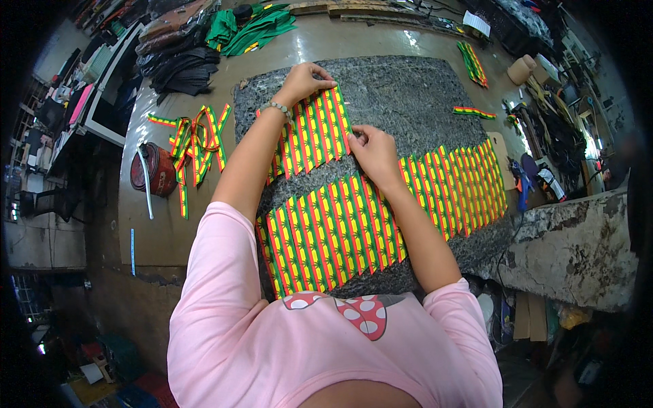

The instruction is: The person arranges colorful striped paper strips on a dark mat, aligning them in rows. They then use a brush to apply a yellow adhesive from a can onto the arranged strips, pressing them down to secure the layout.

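Strip (342, 110): one, right end of upper row (304, 136), on slab (401, 88). Probably light, limp, easily creased. Left hand (304, 83): pinching its top end. Right hand (376, 155): apparently pinching its edge, lower down. Suggested hold: both ends, lightly taut.

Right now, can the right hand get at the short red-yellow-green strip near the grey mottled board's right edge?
Probably yes: only bare grey board shows between the right hand and the short strip, though that hand seems to touch the upper patterned row.
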Demonstrator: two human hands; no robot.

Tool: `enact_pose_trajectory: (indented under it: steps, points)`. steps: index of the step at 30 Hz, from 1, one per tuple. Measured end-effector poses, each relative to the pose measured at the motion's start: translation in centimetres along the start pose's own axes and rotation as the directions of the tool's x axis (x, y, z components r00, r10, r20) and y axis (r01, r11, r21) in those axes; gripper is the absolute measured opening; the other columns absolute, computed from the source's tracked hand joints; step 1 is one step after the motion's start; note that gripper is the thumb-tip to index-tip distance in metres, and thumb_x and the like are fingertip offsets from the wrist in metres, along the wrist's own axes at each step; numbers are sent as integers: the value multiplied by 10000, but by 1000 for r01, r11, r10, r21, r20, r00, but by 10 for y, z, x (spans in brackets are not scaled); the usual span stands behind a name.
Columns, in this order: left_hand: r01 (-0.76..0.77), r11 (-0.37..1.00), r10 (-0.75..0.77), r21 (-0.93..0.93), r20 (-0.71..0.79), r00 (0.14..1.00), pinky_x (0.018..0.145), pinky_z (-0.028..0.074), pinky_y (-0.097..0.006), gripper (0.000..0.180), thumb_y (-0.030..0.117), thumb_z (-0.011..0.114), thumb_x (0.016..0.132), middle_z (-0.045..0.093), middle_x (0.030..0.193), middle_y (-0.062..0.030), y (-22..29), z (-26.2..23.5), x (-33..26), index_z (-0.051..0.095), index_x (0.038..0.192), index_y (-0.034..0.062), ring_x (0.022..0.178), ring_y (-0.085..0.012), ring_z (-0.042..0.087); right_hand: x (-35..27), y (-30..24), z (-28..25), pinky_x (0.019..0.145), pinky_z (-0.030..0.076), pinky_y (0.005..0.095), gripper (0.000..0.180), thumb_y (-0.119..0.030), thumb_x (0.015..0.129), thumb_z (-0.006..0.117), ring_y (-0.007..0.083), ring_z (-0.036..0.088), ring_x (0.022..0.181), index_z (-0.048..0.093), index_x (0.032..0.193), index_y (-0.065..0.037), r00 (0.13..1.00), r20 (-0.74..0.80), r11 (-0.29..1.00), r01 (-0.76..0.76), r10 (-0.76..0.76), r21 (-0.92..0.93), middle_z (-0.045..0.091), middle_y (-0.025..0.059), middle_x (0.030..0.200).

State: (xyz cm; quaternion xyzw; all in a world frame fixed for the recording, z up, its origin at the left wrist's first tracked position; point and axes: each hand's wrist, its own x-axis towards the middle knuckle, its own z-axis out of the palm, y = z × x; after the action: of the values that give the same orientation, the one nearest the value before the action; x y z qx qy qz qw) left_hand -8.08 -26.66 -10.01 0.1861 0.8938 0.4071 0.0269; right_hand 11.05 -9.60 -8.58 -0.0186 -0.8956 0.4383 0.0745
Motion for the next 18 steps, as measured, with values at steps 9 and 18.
enact_pose_trajectory:
  steps: [9,18]
  points:
    - [-2,1000,2,23,-18,1000,555,485,-270,308,262,798,753,678,729,-71,5,-2,-6,724,973,59,600,-110,609,0,-3,2,663,506,379,317,-217,848,662,282,655,665,678,1058,19,998,18,996,56,-55,-66,661,153,720]
    - [-185,920,264,346,-197,944,913,427,-403,364,359,789,729,639,1080,-72,24,-6,-12,718,1030,167,1039,-267,571,59,65,-118,831,491,457,230,-122,857,574,382,627,898,697,1023,-23,861,-364,906,221,-355,-360,651,216,945]
